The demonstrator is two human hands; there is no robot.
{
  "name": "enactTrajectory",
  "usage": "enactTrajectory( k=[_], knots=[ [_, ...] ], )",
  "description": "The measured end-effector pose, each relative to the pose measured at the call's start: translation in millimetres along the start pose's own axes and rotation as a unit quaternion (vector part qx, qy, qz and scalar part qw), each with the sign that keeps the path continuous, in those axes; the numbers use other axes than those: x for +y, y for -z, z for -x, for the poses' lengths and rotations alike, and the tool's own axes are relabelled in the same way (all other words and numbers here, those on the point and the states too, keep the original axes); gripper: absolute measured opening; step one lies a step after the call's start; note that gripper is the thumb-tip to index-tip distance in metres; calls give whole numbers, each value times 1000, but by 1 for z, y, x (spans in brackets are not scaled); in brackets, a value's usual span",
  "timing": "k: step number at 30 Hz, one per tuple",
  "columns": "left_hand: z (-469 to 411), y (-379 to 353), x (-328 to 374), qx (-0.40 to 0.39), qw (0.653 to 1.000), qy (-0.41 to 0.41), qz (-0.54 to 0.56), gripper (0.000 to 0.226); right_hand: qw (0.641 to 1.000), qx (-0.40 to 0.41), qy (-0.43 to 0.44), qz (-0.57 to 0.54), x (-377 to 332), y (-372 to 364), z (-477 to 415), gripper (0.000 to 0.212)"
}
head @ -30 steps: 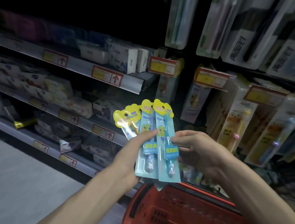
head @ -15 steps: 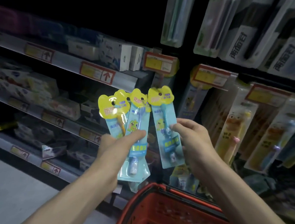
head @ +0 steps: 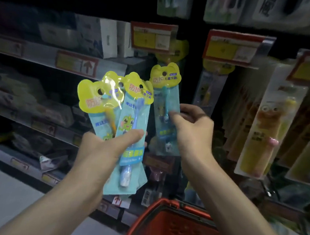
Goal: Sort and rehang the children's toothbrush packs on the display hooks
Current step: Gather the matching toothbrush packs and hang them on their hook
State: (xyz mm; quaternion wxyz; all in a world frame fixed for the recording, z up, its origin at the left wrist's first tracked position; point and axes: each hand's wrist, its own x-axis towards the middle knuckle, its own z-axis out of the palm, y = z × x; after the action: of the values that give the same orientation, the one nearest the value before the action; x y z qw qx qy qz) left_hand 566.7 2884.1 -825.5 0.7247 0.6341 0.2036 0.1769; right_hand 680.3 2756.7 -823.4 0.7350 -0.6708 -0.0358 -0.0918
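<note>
One toothbrush pack point(head: 165, 99) is pinched mid-card by the right grip point(head: 192, 131), just below the price tag point(head: 154, 36). The other packs point(head: 131, 119) are fanned and clamped by the left grip point(head: 101, 150), lower left of that tag. No hook can be made out in the dim view, so the hang hole may be missed, and the loose fan may be dropped.

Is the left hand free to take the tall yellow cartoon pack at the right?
Probably not: the left hand grips several blue-and-yellow toothbrush packs, and the tall yellow cartoon pack hangs beyond the right hand, holding one blue pack.
</note>
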Motion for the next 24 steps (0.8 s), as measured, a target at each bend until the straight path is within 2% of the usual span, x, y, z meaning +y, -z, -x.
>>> enactTrajectory(
  k=[2,4,5,7,8,12,15,24],
  knots=[
    [-8,-4,-3,-3,1000,4,7,36,1000,-1,0,-19,5,-2,-4,13],
    [-15,-10,-6,-21,1000,23,-2,64,999,-13,13,-26,8,-3,-5,16],
    [-15,-12,-7,-9,1000,17,-6,57,999,-20,21,-32,8,-2,-5,15],
    [-11,-17,-5,24,1000,-19,-7,23,998,-30,36,-50,6,-1,-7,15],
    [-8,-20,-4,33,999,-28,-8,16,997,-34,41,-57,5,0,-9,15],
    [-3,-27,-3,64,997,-48,9,17,996,-44,46,-66,-1,-2,-19,14],
    [-4,-28,-1,81,995,-54,17,3,996,-45,49,-64,-2,-1,-20,15],
    [0,-29,3,124,990,-63,25,7,993,-66,90,-48,-7,-2,-12,14]
  ],
)
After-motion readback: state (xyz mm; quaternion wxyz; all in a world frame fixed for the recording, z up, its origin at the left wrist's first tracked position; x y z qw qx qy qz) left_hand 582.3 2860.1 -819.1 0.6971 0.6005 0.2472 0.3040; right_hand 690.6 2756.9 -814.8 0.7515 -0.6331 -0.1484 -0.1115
